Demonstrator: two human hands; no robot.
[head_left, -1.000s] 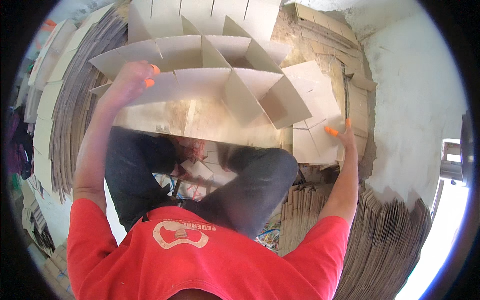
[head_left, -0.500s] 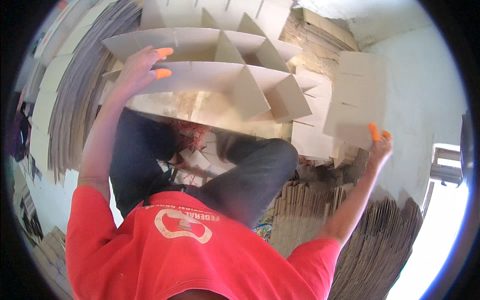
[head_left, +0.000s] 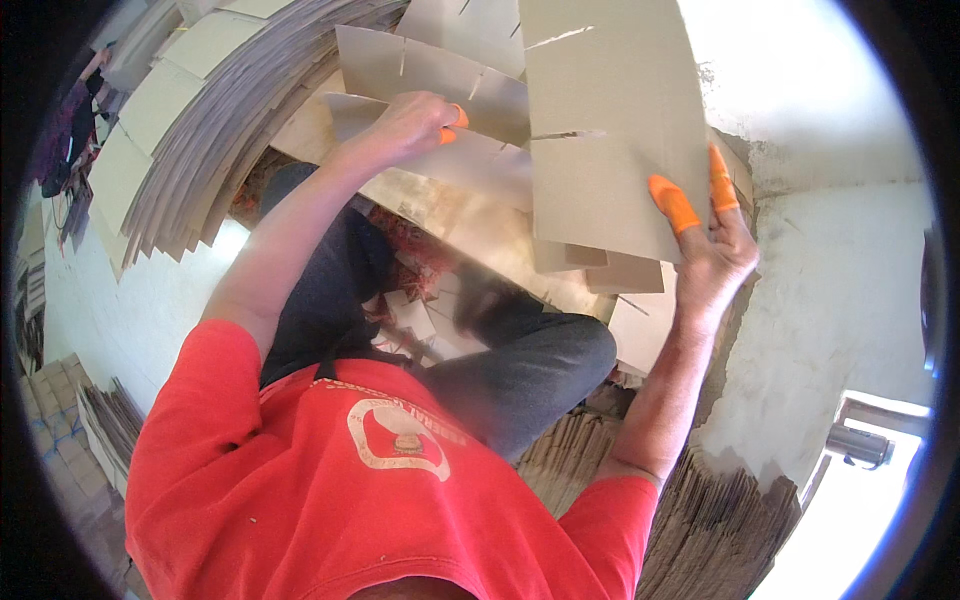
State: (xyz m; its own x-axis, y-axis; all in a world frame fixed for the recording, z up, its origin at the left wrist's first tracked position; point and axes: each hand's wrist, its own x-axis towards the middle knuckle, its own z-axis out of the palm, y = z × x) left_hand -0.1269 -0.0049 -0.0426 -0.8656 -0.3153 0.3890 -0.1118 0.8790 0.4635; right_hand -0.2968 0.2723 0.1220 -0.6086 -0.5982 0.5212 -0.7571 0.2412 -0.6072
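Note:
My right hand [head_left: 715, 235], orange covers on two fingers, grips the lower right edge of a slotted cardboard sheet [head_left: 615, 130]. This sheet stands raised in front of a cardboard divider and hides most of its right part. My left hand [head_left: 410, 125], also with orange finger covers, is closed at the upper edge of the divider's near long strip [head_left: 490, 160]. Behind it runs a second long strip [head_left: 430, 75] with slots in its upper edge. Beneath the strips lies a wooden board [head_left: 430, 215].
Tall stacks of cardboard [head_left: 240, 120] fill the left side. More stacked cardboard [head_left: 700, 530] stands at the lower right, beside a pale wall [head_left: 830, 260]. Paper scraps and red strands [head_left: 410, 270] lie between my bent legs.
My right hand has brought the cardboard sheet left and up, from beside the wall to in front of the divider. My left hand has moved right and its fingers have closed at the near strip.

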